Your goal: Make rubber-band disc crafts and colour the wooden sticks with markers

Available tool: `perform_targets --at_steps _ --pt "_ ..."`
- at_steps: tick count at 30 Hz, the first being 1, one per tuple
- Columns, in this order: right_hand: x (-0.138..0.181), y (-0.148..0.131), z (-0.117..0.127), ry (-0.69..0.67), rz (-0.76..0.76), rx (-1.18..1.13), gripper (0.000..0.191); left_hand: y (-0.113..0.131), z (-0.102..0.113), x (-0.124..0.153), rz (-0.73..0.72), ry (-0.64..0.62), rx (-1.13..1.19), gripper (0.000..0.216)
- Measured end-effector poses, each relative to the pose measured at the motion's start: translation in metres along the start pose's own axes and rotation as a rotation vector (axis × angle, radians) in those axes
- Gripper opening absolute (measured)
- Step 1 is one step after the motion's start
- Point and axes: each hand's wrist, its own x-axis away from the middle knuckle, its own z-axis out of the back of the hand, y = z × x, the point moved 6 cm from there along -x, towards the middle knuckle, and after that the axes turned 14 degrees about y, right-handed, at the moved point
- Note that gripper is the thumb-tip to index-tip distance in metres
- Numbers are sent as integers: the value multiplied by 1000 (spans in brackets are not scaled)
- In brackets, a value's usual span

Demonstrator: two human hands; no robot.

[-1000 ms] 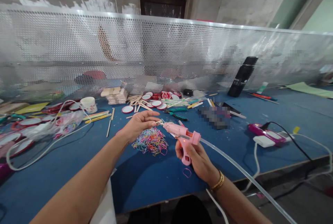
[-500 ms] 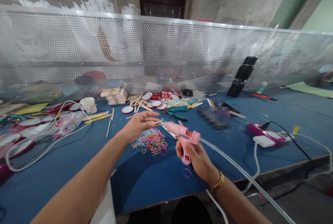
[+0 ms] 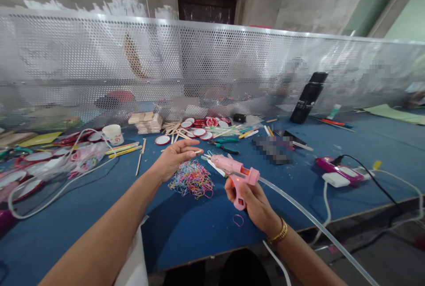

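Note:
My right hand point(image 3: 253, 202) grips a pink hot glue gun point(image 3: 236, 175) by its handle, nozzle pointing left, with a long clear glue stick point(image 3: 299, 213) trailing from its back. My left hand point(image 3: 175, 155) hovers palm-up just left of the nozzle, its fingertips pinched on a small wooden stick piece point(image 3: 198, 152). Below both hands lies a heap of coloured rubber bands point(image 3: 192, 179) on the blue table point(image 3: 186, 228).
Round red-and-white badges point(image 3: 202, 126), wooden sticks point(image 3: 177, 129), green pliers point(image 3: 223, 144), a white cup point(image 3: 113, 133), a plastic bag point(image 3: 78, 157) and white cable lie about. A black bottle point(image 3: 308, 98) stands by the perforated screen point(image 3: 212, 64). A power strip point(image 3: 338, 175) sits right.
The glue gun has pulled slightly right and away from my left fingertips, opening a small gap. My left hand has lifted a little.

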Motion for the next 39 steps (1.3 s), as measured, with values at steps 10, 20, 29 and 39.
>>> perform_targets --at_steps 10,20,29,39 --pt "-39 -45 95 41 150 744 36 15 29 -11 17 177 435 28" --pt "-36 -1 154 -151 -12 1175 30 27 50 -13 19 270 587 23" --pt "-38 -19 150 -214 141 1408 56 42 73 -15 -55 303 589 25" --pt "-69 -38 -118 -370 536 1208 55 50 85 -13 -153 283 567 29"
